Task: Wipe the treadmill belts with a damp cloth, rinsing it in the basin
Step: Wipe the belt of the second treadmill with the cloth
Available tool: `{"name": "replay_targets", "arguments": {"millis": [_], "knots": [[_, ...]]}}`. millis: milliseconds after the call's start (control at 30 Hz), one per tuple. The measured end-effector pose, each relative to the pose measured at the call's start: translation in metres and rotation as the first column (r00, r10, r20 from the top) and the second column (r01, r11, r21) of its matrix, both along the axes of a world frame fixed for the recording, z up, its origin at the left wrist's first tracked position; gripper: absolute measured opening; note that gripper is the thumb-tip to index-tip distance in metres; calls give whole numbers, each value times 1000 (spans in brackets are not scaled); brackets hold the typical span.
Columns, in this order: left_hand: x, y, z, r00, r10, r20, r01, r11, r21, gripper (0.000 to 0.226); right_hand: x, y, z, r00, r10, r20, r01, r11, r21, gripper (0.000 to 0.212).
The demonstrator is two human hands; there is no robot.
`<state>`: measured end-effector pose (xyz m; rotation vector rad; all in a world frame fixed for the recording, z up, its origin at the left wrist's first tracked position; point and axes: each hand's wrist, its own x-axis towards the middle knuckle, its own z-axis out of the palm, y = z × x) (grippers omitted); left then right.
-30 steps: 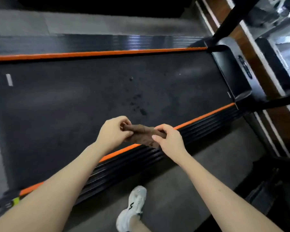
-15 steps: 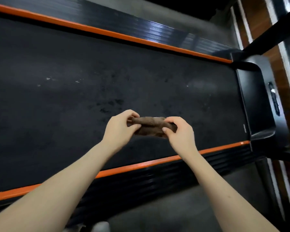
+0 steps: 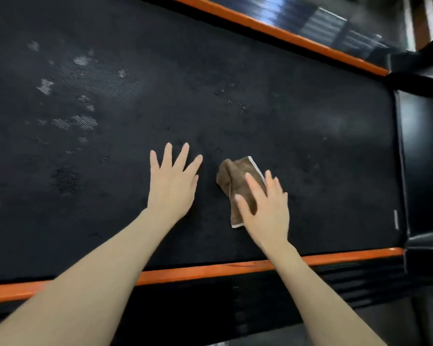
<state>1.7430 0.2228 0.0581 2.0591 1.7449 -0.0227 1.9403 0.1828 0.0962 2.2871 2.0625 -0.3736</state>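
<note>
The black treadmill belt (image 3: 235, 71) fills most of the view, with pale wet patches on its left part and dark specks near the middle. A brown cloth (image 3: 236, 178) with a white edge lies flat on the belt. My right hand (image 3: 264, 206) presses on the cloth's near right part with straight, spread fingers. To the cloth's left, my left hand (image 3: 173, 181) lies flat on the bare belt, fingers spread, not touching the cloth.
Orange side strips run along the near edge (image 3: 210, 269) and the far edge (image 3: 285, 33) of the belt. The black motor cover (image 3: 420, 158) closes the belt's right end. Ribbed black side rail (image 3: 235, 308) lies near me. No basin is in view.
Both hands held the bunched cloth above the belt; now the cloth lies spread on the belt under my right hand, my left hand has let go, and the view has moved closer.
</note>
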Motion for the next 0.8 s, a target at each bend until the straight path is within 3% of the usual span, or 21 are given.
{"name": "replay_targets", "arguments": {"millis": [67,167,367,800], "knots": [[13,-1,-20,997,40,-67,-37,998,43,49,5,7,-24,985,166,36,-163,984,-73,62],[19,-9,-44,994,71,-88,-58,988,145,55,9,16,-57,973,229,24,-228,973,-13,64],[20,-9,-51,991,102,-91,-79,969,232,55,10,15,-83,972,237,10,-232,943,239,55],[20,-10,-59,986,131,-105,-90,941,327,55,10,14,-88,968,249,-27,-228,923,309,52]]}}
